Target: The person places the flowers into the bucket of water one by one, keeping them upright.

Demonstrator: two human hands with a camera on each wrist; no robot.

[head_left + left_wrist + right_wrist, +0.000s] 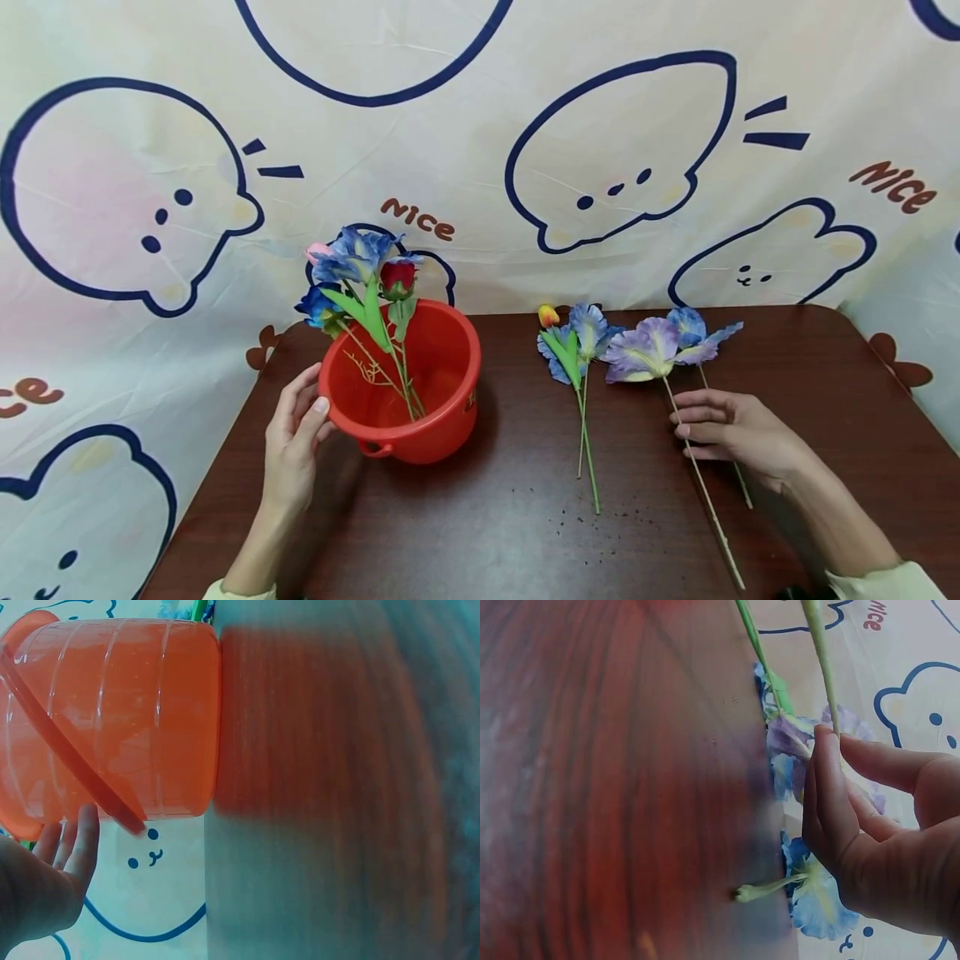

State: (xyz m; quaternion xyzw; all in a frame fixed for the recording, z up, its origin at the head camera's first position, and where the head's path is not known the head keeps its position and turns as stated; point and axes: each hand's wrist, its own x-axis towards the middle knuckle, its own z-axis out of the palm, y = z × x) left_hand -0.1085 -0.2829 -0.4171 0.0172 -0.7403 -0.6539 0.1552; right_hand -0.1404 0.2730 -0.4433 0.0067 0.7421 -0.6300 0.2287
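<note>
A red bucket (405,450) stands on the table, holding several artificial flowers: a blue ruffled flower (352,257), a red rose (398,277), a darker blue flower (318,308) and a partly hidden pink one. My left hand (295,450) rests against the bucket's left side, its thumb at the rim; in the left wrist view its fingers (86,840) are nearly straight beside the bucket's handle (75,761). My right hand (738,433) pinches the stem of a purple flower (647,350) between thumb and fingers. Behind it lies a blue flower (687,325), its stem partly hidden by that hand.
Between the bucket and my right hand, a yellow-orange tulip (548,315) and a blue flower (591,329) lie with crossed stems. Small dark crumbs (603,527) dot the brown table (465,533). A cloth (465,158) printed with cartoon figures hangs along the back edge.
</note>
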